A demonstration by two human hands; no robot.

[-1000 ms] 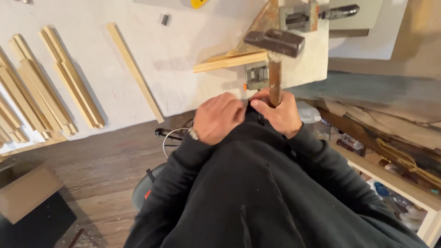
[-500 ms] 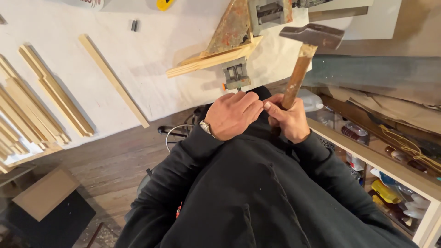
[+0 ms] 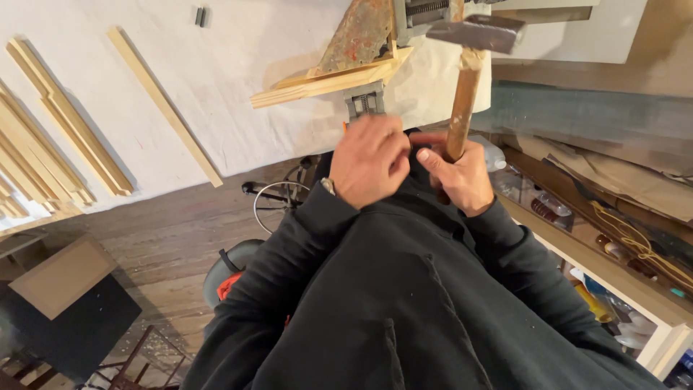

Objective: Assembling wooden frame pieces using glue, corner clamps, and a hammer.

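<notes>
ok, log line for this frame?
right hand: grips hammer, head raised | left hand: empty, near chest | wood strips: in vise

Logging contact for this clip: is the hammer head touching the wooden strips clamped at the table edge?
Apart. The head view shows the hammer head raised to the right of the wooden strips, with pale table surface visible between them; the right hand grips the handle.

Head-worn camera looks steeply down, close over the workbench [image 3: 216,65].

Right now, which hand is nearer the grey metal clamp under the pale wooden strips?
Left. The left hand sits just below the grey metal clamp; the right hand grips the wooden-handled hammer farther right.
</notes>
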